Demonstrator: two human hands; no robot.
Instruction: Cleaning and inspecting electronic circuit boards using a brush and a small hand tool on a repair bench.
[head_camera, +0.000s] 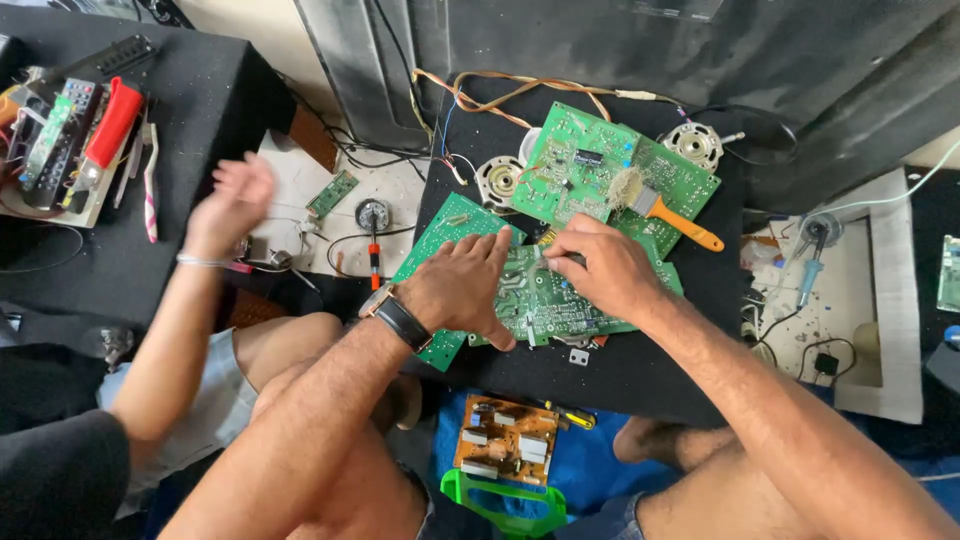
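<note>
The left hand (462, 285) lies flat and open, palm down, pressing on a green circuit board (545, 300) whose dull, solder-speckled underside faces up. The right hand (600, 268) is pinched shut on that board's upper edge, fingertips touching a small metal part I cannot identify. The board is a thin, flat rectangle, its long axis running from under the left palm out past the right wrist, roughly across the black work surface (620, 375). Just beyond the right knuckles sits a second green board (590, 170), component side up, with an orange-handled brush (665, 212) resting on it. Far left of the left wrist, another person's hand (232, 205) is raised and blurred.
</note>
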